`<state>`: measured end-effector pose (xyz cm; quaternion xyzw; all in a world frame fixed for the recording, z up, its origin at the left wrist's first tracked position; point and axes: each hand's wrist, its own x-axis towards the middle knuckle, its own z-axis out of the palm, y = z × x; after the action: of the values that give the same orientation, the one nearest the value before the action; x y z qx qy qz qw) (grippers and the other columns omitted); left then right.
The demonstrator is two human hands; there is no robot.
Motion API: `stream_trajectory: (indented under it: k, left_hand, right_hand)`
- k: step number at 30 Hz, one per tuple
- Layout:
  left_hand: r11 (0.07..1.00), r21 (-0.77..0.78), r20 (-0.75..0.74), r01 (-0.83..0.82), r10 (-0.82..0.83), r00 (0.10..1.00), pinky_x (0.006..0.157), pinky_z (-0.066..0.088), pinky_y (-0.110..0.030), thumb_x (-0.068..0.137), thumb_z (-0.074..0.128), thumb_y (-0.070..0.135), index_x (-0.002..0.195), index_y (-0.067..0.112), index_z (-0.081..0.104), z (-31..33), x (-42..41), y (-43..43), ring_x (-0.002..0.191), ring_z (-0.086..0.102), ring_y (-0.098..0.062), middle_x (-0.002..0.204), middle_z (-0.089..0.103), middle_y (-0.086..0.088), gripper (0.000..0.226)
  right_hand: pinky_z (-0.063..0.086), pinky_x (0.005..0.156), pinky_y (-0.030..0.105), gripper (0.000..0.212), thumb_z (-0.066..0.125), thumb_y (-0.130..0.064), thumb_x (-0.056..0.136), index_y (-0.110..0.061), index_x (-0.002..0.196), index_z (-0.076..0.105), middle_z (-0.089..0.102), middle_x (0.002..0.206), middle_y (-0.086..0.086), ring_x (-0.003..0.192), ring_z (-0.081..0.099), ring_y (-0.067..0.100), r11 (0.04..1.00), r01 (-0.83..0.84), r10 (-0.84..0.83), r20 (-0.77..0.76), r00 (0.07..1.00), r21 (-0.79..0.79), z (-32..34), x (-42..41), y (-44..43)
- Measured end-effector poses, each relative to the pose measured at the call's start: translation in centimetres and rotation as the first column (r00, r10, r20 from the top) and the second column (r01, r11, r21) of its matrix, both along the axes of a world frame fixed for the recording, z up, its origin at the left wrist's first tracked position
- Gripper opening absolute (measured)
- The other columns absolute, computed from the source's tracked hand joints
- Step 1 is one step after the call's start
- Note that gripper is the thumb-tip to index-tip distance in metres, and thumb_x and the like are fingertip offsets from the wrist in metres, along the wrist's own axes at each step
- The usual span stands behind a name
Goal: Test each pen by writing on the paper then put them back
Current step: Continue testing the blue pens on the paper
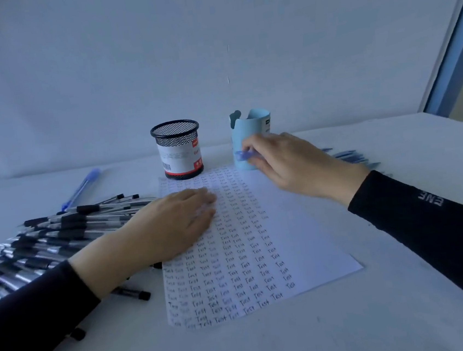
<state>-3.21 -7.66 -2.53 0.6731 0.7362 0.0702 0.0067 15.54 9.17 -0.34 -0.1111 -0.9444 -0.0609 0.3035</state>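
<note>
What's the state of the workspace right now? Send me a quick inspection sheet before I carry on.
Surface: white table, dim bluish light.
Job's things: paper mostly covered with rows of "Test"; black pens heaped left of it; blue pens lying beyond the right wrist; black mesh cup and light blue holder standing behind the paper, no pens showing above either rim.
Clutter: lone blue pen lying apart at far left.
Grippers: left hand flat on the paper; right hand grips a held pen in front of the light blue holder.
Cables: nothing seen.
Surroundings: plain white backdrop; window frame at right.
</note>
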Motion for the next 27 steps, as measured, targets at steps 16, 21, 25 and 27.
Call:
stream_trajectory:
  k: [16, 21, 25, 27]
  left_hand:
    - [0.998, 0.058, -0.034, -0.010, 0.012, 0.999, 0.114, 0.029, -0.026, 0.103, 0.033, 0.035, 0.147, 0.024, 0.040, -0.1, -1.4, 0.1, 0.137, 0.039, -0.011, 0.151, 0.041, 0.011, 0.046]
    - [0.999, 0.038, -0.034, -0.007, 0.008, 0.999, 0.114, 0.028, -0.026, 0.103, 0.031, 0.037, 0.148, 0.026, 0.038, -0.2, -1.5, 0.2, 0.138, 0.037, -0.010, 0.152, 0.039, 0.012, 0.047]
    - [1.000, 0.025, -0.043, 0.000, 0.001, 0.999, 0.114, 0.024, -0.024, 0.103, 0.031, 0.037, 0.149, 0.025, 0.037, -0.1, -1.4, 0.1, 0.139, 0.035, -0.009, 0.154, 0.036, 0.012, 0.047]
    - [1.000, 0.007, -0.051, 0.018, -0.017, 0.999, 0.115, 0.020, -0.022, 0.103, 0.030, 0.040, 0.150, 0.027, 0.034, 0.0, -1.3, 0.1, 0.141, 0.031, -0.007, 0.156, 0.031, 0.013, 0.049]
  right_hand:
    - [0.027, 0.077, 0.011, 0.042, 0.043, -0.056, 0.094, -0.038, 0.125, 0.065, 0.044, 0.066, -0.024, 0.073, 0.044, -0.011, 0.940, -0.235, 0.289, 0.217, 0.932, -0.246, -2.9, 0.1, -3.5]
    - [0.031, 0.076, 0.019, 0.029, 0.043, -0.045, 0.101, -0.034, 0.127, 0.046, 0.052, 0.077, -0.011, 0.073, 0.045, -0.001, 0.965, 0.002, 0.079, 0.297, 0.952, -0.262, -1.2, 1.5, -3.1]
    - [0.040, 0.065, 0.018, 0.039, 0.035, 0.001, 0.099, -0.034, 0.112, 0.045, 0.055, 0.093, -0.001, 0.068, 0.046, 0.003, 0.854, -0.060, 0.098, 0.046, 0.994, -0.517, -0.1, 2.4, -2.2]
    - [0.045, 0.064, 0.017, 0.033, 0.035, -0.001, 0.100, -0.026, 0.109, 0.055, 0.064, 0.102, 0.001, 0.068, 0.053, 0.003, 0.706, -0.160, 0.065, -0.162, 0.985, -0.690, 0.3, 2.6, -2.2]
